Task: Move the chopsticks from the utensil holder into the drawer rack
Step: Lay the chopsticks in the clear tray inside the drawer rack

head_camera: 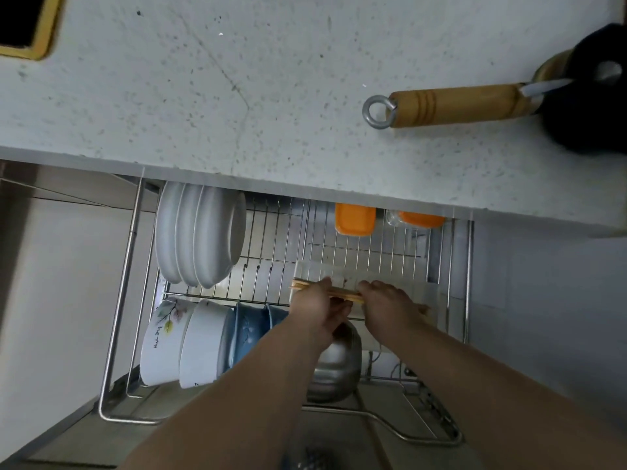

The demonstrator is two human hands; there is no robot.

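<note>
Two hands, left hand [317, 308] and right hand [390, 305], grip a bundle of slim wooden chopsticks [342, 294] over the pale ribbed tray [407, 290] near the wire drawer rack's [129, 266] right edge.

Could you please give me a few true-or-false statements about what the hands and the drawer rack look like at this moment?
1. Both hands, left hand and right hand, hold the chopsticks. True.
2. The chopsticks stand upright. False: they lie roughly level over the drawer rack.
3. White plates stand on edge in the rack. True.
4. The wooden handle lies in the rack. False: it is on the countertop.
</note>
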